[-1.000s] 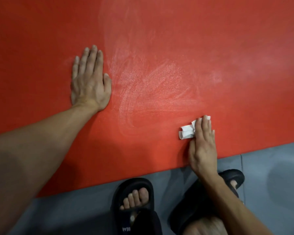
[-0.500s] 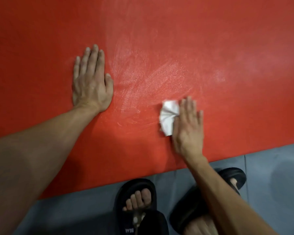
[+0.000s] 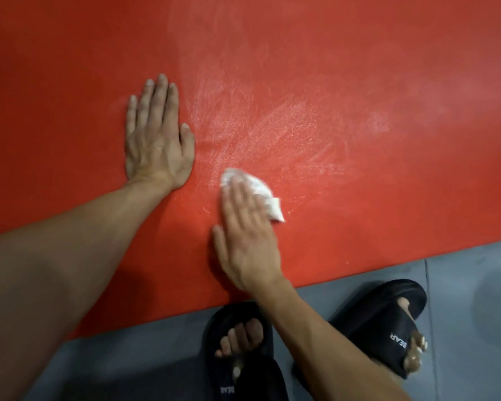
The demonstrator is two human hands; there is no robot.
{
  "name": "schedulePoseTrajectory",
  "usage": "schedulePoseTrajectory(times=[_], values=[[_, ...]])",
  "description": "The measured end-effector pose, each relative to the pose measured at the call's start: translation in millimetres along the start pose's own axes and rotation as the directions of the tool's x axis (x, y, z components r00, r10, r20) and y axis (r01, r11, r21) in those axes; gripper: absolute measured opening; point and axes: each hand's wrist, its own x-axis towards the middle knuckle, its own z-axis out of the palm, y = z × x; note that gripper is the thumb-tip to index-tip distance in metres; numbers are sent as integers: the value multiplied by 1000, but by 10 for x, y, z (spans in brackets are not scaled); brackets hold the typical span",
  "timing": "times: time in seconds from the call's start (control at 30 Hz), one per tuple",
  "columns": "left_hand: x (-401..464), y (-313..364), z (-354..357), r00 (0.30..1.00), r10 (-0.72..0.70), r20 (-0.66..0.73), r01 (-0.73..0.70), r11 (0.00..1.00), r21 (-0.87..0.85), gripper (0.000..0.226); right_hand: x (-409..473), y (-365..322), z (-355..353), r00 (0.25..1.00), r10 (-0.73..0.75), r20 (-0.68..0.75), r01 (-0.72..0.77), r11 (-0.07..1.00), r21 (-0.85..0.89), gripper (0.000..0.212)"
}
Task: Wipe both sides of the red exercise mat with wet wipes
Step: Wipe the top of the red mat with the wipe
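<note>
The large red textured exercise mat (image 3: pixel 70 96) is lying flat on the grey floor (image 3: pixel 460 285) and filling most of the head view, its near edge running from lower left up to the right. The left hand (image 3: pixel 156 140) is resting palm down on the mat left of centre, fingers straight and close together, thumb tucked alongside, holding nothing. Just right of that hand, pale streaky smears (image 3: pixel 272 125) are showing on the mat surface, fanning up and to the right. The right hand (image 3: pixel 246 235) is lying flat on the mat near its front edge, fingers extended and pressing down on the crumpled white wet wipe (image 3: pixel 261 192); the wipe is sticking out past the fingertips and to the right of them, in contact with the mat. Cannot tell whether the thumb is touching the wipe. Below the mat edge, two feet in black slide sandals (image 3: pixel 388 322) are standing on the grey floor.
</note>
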Motion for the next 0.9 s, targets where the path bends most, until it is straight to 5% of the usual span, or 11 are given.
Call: schedulePoseTrajectory(times=[0.1,0.17,0.27,0.37,0.47,0.57,0.67,0.73,0.8,0.9], values=[[-7,-3,4,1000,0,-5,0,1000,1,66,-157,-55,17,973,-211,97,214,977,-21,62],[-8,0,11,1000,1,2,-1,1000,3,66,-203,244,-128,970,-224,94,230,972,-56,61],[-9,3,6,1000,-8,6,8,1000,7,66,-327,865,-388,998,51,-28,-53,996,-76,60],[-7,10,2,1000,-11,11,11,1000,11,66,-495,802,-391,945,306,-113,-310,950,-21,64],[-19,10,8,1000,-8,-2,8,1000,-7,66,-684,75,-51,994,-20,109,13,998,69,68],[-32,-1,8,1000,-1,-8,1,1000,-10,66,-775,-121,44,936,-294,194,287,956,65,61],[-22,14,10,1000,-3,9,3,1000,0,66,-767,462,-139,997,-44,68,42,999,27,58],[-14,10,4,1000,-11,16,10,1000,8,66,-818,790,-292,953,296,-67,-296,955,19,59],[-17,10,11,1000,-11,11,11,1000,5,66,-854,658,-243,898,431,-88,-429,902,49,64],[-29,13,17,1000,-7,-1,7,1000,-8,66,-998,-17,32,992,47,117,-59,993,104,68]])
